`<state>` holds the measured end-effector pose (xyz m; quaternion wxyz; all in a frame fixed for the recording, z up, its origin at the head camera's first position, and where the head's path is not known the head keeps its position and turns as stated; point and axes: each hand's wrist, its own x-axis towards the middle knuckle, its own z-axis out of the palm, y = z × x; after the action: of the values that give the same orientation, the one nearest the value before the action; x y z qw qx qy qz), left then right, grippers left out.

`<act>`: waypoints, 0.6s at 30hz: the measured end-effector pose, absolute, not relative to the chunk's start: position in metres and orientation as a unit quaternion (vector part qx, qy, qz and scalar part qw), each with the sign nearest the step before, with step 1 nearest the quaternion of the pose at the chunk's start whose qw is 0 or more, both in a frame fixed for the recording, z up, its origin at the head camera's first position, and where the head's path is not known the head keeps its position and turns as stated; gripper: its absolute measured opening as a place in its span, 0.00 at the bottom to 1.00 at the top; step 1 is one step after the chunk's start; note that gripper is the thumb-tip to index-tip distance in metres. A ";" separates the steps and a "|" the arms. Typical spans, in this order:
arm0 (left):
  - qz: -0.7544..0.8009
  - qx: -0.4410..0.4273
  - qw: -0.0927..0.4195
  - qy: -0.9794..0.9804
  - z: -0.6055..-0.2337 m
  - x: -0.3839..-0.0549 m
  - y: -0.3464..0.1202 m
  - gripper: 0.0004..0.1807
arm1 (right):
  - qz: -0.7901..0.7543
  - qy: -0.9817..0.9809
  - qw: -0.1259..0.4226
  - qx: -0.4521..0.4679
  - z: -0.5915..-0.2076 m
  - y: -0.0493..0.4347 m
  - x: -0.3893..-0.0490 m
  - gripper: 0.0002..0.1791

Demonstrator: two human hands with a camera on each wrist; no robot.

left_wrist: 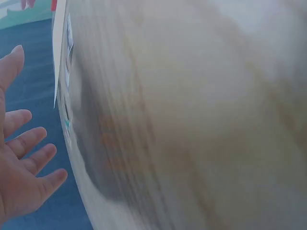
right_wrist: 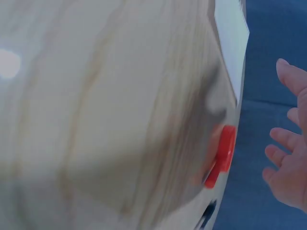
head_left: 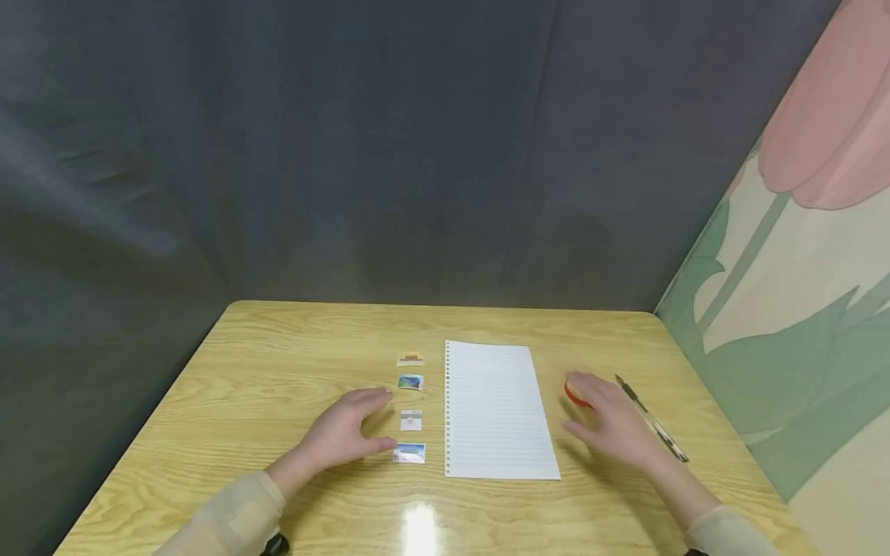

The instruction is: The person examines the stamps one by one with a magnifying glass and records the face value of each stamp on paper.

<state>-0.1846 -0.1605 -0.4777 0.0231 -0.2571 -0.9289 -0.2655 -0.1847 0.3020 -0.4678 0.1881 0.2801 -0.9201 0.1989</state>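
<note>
Hovering, fingers apart, are a bare left hand (head_left: 342, 432) beside four small rectangular printed cards (head_left: 411, 421) in a column, and a bare right hand (head_left: 615, 417) above a curved red object (right_wrist: 225, 149), near a slim clear pen (head_left: 651, 418). White lined paper (head_left: 497, 411) lies between; dark-blue cloth curtain (head_left: 417, 154) beyond.

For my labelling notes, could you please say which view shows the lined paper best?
The head view: the lined paper lies whole, ruling and punched edge visible. The left wrist view shows a thin edge-on strip; the right wrist view, a slanted part cut off at the top.
</note>
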 end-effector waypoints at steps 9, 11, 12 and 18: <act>-0.318 -0.268 0.015 -0.909 -0.483 -0.180 -0.151 0.38 | 0.260 -0.924 0.190 0.207 -0.478 0.326 -0.173 0.39; -0.323 -0.270 0.011 -0.907 -0.483 -0.179 -0.150 0.37 | 0.264 -0.924 0.196 0.196 -0.482 0.329 -0.173 0.38; -0.326 -0.271 0.008 -0.906 -0.483 -0.179 -0.150 0.37 | 0.264 -0.924 0.199 0.192 -0.484 0.330 -0.173 0.38; -0.345 -0.269 -0.013 -0.899 -0.490 -0.178 -0.148 0.33 | 0.271 -0.928 0.194 0.166 -0.492 0.338 -0.175 0.36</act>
<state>-0.1777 -0.1480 -0.4901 -0.0133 -0.2693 -0.8992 -0.3447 -0.1748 0.3383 -0.4921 0.1939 0.1658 -0.9282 0.2708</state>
